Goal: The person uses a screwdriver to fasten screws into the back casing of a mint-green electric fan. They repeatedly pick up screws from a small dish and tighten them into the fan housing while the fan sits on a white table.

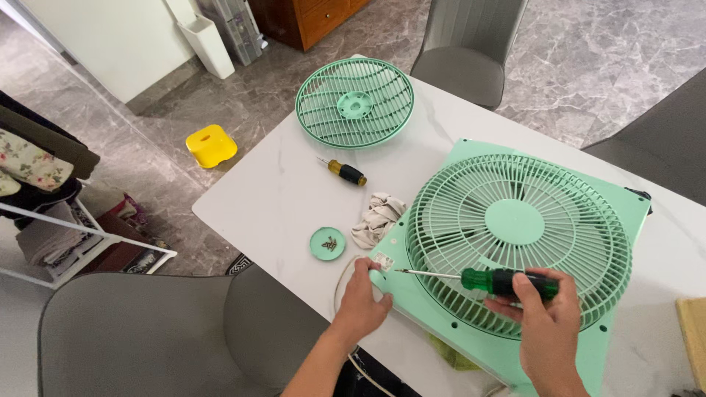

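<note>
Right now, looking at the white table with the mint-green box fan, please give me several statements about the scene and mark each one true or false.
1. The right hand holds a green-handled screwdriver. True.
2. The left hand rests at the corner of the mint-green box fan. True.
3. The round detached green grille lies on the floor. False: it lies on the white table.
4. The yellow-and-black screwdriver is in the left hand. False: it lies loose on the table.
5. The small green round cap holds screws. True.
</note>
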